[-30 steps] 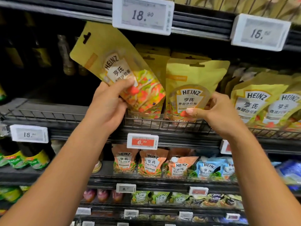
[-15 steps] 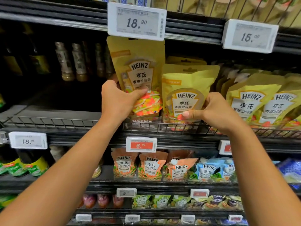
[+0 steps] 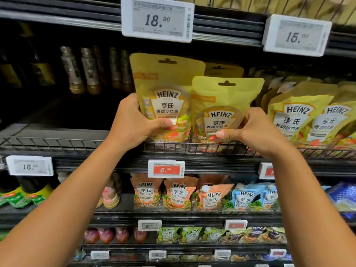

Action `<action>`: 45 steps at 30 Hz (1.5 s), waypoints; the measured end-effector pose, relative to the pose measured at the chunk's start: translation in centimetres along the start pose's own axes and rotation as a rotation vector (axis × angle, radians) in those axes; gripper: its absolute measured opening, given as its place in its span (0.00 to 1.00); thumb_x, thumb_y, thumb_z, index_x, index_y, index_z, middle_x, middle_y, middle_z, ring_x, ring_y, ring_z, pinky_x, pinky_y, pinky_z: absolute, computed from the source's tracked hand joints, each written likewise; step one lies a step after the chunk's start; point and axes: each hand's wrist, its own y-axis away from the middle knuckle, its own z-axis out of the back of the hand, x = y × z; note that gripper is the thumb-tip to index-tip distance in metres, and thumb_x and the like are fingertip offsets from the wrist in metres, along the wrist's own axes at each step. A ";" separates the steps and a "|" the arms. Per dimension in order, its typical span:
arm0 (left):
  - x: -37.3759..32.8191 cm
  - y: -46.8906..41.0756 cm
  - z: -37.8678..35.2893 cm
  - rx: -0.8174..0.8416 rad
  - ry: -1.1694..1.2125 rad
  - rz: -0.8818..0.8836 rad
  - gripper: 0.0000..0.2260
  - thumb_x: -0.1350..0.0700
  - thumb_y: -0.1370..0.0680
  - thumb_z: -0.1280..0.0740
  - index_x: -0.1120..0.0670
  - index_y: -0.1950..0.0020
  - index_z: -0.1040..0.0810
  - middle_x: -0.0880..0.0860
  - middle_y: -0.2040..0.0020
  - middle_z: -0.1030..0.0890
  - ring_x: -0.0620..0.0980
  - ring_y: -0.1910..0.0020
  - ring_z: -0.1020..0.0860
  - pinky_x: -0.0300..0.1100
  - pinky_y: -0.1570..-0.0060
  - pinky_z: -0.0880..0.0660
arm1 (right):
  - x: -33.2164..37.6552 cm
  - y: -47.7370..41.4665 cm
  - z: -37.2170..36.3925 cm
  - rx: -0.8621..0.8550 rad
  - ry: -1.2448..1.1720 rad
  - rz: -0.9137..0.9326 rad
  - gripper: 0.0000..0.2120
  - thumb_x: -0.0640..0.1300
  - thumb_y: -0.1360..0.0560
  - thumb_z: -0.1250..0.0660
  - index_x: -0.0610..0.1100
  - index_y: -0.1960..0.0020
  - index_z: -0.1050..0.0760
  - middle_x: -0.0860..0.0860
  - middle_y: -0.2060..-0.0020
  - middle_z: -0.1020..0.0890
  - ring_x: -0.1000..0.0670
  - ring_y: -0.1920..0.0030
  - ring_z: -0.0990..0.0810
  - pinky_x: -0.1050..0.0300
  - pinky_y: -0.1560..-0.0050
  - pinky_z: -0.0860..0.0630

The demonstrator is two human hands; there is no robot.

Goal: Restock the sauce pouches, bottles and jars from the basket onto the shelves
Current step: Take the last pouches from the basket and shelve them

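My left hand [image 3: 133, 124] grips a tall yellow Heinz salad-dressing pouch [image 3: 165, 87] by its lower left side, thumb across the front. The pouch stands upright behind the wire rail of the upper shelf [image 3: 77, 143]. My right hand [image 3: 250, 130] holds the neighbouring yellow Heinz pouch [image 3: 223, 101] at its lower right, thumb on the label. The two pouches touch side by side, and a third yellow pouch top shows behind them. The basket is out of view.
More yellow Heinz pouches [image 3: 296, 116] lean at the right of the same shelf. Dark sauce bottles [image 3: 88, 70] stand at the back left. Price tags [image 3: 157, 20] hang from the shelf above. Orange, blue and green pouches [image 3: 179, 193] fill the lower shelves.
My left hand swung the tilted pouch upright and set it down behind the rail, against the pouch in my right hand. The right hand stayed on its pouch.
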 end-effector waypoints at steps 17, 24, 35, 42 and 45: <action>-0.2 -0.9 0.3 0.078 -0.260 0.223 0.17 0.37 0.39 0.21 0.44 0.57 0.18 0.41 0.60 0.15 0.36 0.62 0.18 0.38 0.63 0.22 | -0.3 -0.3 -1.2 -0.329 0.000 -0.074 0.14 0.46 0.31 0.21 0.44 0.49 0.20 0.57 0.60 0.13 0.59 0.57 0.14 0.64 0.60 0.19; -0.5 -0.8 0.4 0.137 -0.249 0.251 0.21 0.35 0.43 0.24 0.44 0.57 0.18 0.40 0.61 0.15 0.34 0.62 0.18 0.36 0.64 0.23 | 0.9 -0.3 -1.4 -0.277 -0.031 -0.102 0.19 0.44 0.35 0.18 0.47 0.48 0.21 0.53 0.57 0.12 0.55 0.55 0.13 0.57 0.56 0.17; 0.0 -0.7 0.7 0.114 -0.258 0.203 0.16 0.45 0.36 0.19 0.43 0.54 0.20 0.32 0.61 0.18 0.28 0.60 0.21 0.33 0.63 0.29 | 0.5 -1.9 -2.4 -0.545 0.130 -0.175 0.18 0.51 0.32 0.20 0.44 0.48 0.20 0.52 0.56 0.16 0.52 0.56 0.17 0.53 0.55 0.19; -0.1 0.3 0.4 0.045 -0.277 0.154 0.27 0.42 0.37 0.19 0.45 0.43 0.23 0.40 0.51 0.18 0.35 0.53 0.21 0.32 0.60 0.29 | -0.1 -0.3 -4.0 -0.679 0.094 -0.124 0.28 0.53 0.32 0.20 0.46 0.38 0.26 0.53 0.48 0.17 0.60 0.52 0.19 0.57 0.52 0.21; 0.0 1.0 0.3 -0.052 -0.279 0.127 0.31 0.39 0.37 0.21 0.43 0.40 0.30 0.38 0.48 0.21 0.40 0.55 0.23 0.36 0.60 0.28 | -0.4 0.8 -4.9 -0.732 0.037 -0.095 0.32 0.51 0.32 0.20 0.45 0.33 0.29 0.54 0.46 0.18 0.63 0.53 0.20 0.67 0.55 0.24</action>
